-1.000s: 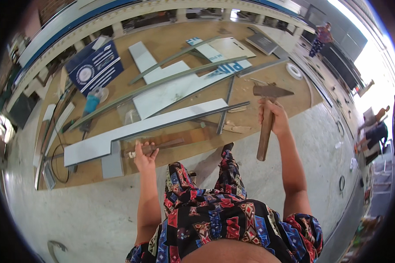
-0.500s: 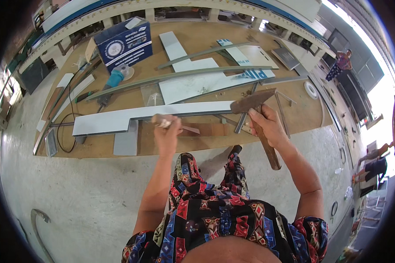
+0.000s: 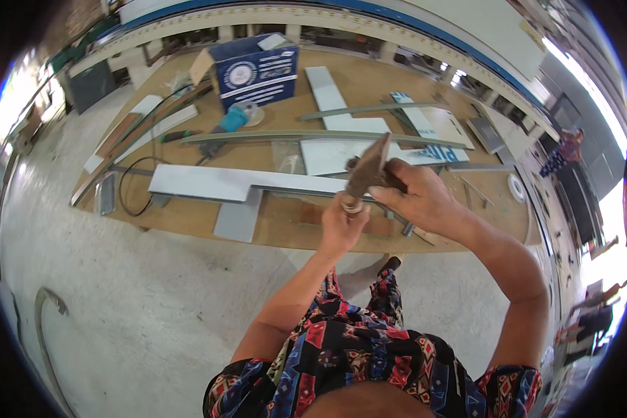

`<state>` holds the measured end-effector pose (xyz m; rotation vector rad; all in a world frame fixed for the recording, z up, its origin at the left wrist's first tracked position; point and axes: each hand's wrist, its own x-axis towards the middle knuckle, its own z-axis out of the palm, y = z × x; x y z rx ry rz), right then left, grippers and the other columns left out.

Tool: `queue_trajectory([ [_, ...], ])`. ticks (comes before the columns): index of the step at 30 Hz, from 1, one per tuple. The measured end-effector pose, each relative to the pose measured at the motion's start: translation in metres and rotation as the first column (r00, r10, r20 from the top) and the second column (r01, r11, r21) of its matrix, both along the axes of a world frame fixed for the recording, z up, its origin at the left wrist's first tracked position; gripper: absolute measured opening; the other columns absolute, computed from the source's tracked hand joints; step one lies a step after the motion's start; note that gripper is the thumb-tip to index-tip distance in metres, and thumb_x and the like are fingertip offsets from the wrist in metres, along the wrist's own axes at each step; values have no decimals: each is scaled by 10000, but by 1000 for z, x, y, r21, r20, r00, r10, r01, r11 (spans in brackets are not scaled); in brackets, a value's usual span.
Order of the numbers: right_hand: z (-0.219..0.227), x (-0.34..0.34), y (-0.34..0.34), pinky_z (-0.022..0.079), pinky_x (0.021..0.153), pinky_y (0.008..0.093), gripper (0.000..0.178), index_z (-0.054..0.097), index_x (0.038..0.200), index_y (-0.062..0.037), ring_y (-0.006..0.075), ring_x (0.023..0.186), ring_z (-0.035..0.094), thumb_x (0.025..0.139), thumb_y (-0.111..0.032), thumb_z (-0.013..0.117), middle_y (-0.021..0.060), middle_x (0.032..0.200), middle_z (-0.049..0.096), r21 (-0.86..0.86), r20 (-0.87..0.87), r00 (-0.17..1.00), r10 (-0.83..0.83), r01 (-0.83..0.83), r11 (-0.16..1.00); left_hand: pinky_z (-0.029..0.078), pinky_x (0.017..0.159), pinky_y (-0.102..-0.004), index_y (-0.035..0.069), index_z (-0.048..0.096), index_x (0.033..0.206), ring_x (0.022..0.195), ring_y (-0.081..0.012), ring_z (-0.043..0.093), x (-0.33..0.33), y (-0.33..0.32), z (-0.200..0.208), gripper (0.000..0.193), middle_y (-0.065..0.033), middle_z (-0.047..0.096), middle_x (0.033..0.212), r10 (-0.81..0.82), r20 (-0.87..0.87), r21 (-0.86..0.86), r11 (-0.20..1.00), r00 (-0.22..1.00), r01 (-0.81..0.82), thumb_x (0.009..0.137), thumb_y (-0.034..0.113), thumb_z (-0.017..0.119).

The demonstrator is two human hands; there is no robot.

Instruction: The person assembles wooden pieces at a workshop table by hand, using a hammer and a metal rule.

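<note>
Apparently, a tap is being lined up: above the front edge of the worktop [image 3: 498,219], the hammer [image 3: 368,169] is being grasped by the right hand [image 3: 425,197], near the handled tool [image 3: 352,205] being clenched in the left hand [image 3: 343,227]. Steady aim is seemingly being called for next.

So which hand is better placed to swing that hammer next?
Probably the right hand: it is closed around the handle of the hammer. The left hand looks less suited, since it grips a round-handled tool whose end shows close to the hammer.
</note>
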<state>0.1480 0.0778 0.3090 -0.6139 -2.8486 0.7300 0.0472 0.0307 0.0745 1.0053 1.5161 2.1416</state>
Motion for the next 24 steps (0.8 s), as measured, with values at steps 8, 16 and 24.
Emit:
queue_trajectory([
  [8, 8, -13, -10, 466, 731, 450, 479, 582, 1014, 20, 394, 816, 633, 867, -435, 593, 235, 802, 638, 80, 197, 980, -17, 1, 997, 498, 618, -337, 41, 555, 1017, 672, -224, 639, 2, -10, 15, 263, -101, 625, 765, 71, -122, 1, 997, 990, -72, 820, 168, 676],
  [16, 5, -12, -13, 458, 737, 457, 470, 582, 996, 14, 415, 828, 620, 867, -437, 599, 237, 812, 640, 180, 206, 978, 21, -59, 982, 482, 629, -285, 43, 565, 993, 678, -129, 594, 4, -7, 14, 227, -38, 626, 778, 46, -104, -78, 995, 993, -54, 803, 114, 668],
  [24, 5, -15, -17, 457, 750, 467, 453, 581, 1011, 4, 422, 850, 615, 868, -426, 601, 239, 818, 638, 155, 130, 990, 45, -65, 986, 497, 660, -348, 37, 557, 1036, 738, -253, 626, 0, -11, 23, 276, -113, 641, 815, 35, -134, -52, 998, 990, -42, 802, 140, 661],
])
